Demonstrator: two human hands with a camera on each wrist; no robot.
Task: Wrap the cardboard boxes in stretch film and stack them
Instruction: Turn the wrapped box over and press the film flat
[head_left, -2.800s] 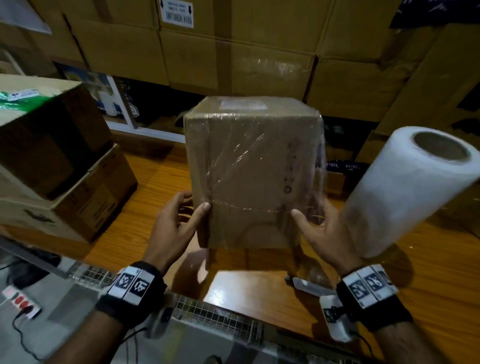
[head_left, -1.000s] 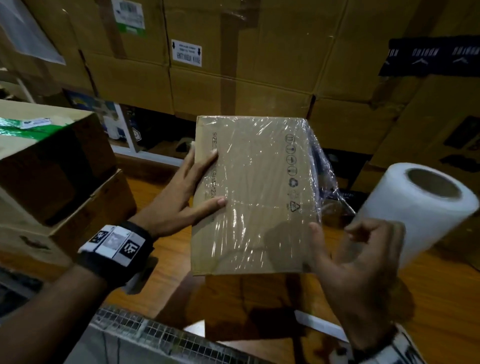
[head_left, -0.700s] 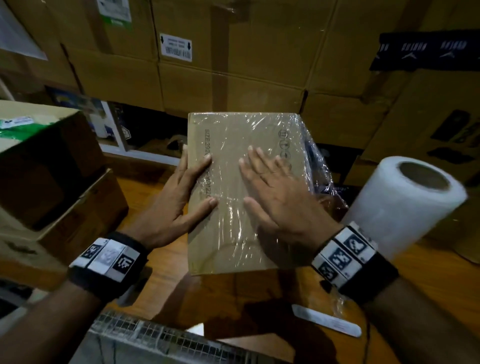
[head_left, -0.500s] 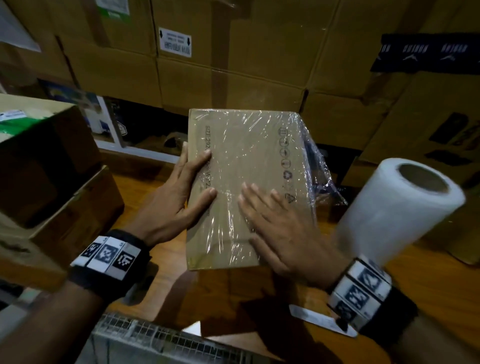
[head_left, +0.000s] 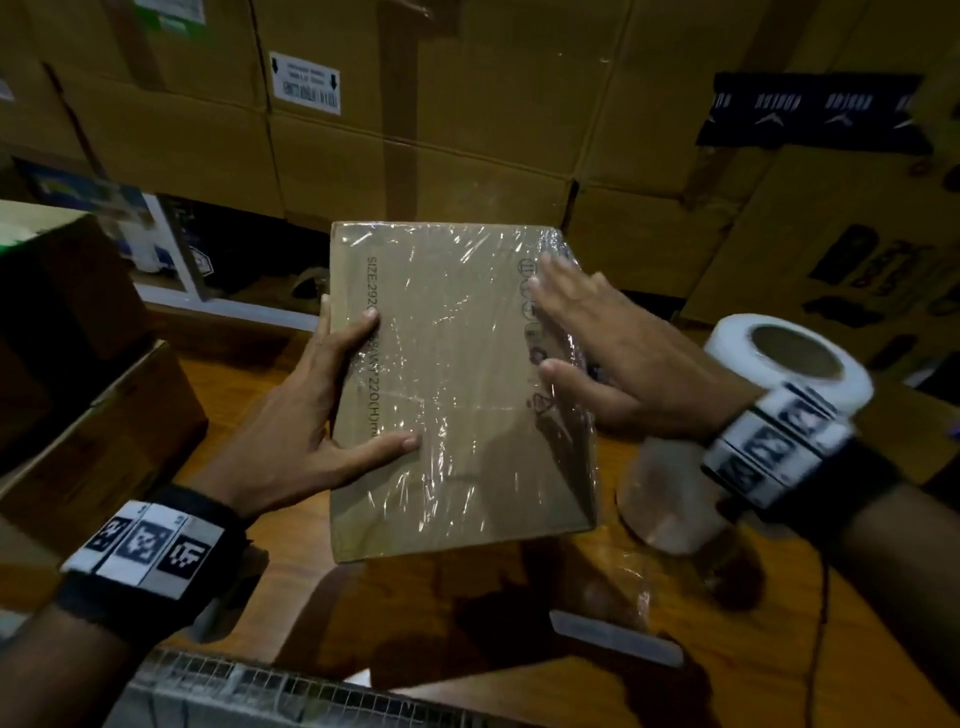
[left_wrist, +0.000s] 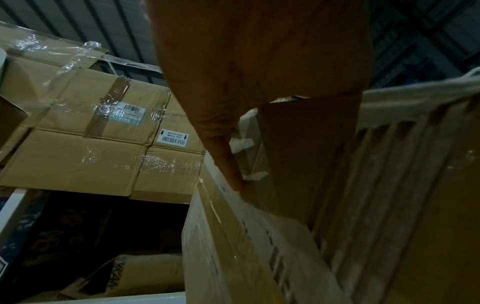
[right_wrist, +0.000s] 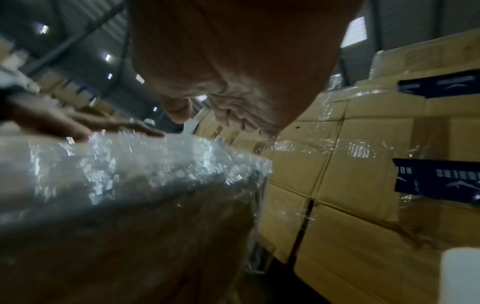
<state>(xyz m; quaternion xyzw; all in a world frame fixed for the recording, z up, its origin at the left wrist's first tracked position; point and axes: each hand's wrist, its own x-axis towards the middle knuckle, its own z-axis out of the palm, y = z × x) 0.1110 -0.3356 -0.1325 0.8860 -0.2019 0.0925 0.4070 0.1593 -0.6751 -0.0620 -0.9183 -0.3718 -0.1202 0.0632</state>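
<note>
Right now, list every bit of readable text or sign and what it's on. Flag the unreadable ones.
"SIZE:292..." then "...W*220(H)m...", partly covered by the left hand: printed on the wrapped box.
Column of round handling symbols: same box, partly under the right hand.
"HANDLE WITH CARE", upside down, with arrows: white label on a stacked carton.
Barcode sticker: too small to read.
Black tape lettering: blurred, unreadable.

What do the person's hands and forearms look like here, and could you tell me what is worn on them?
Both forearms are bare, with no sleeves or gloves. The left hand and the right hand each have a black wristband carrying a white strip of three black-and-white square marker tags. A thin dark cable hangs below the right wrist.
</note>
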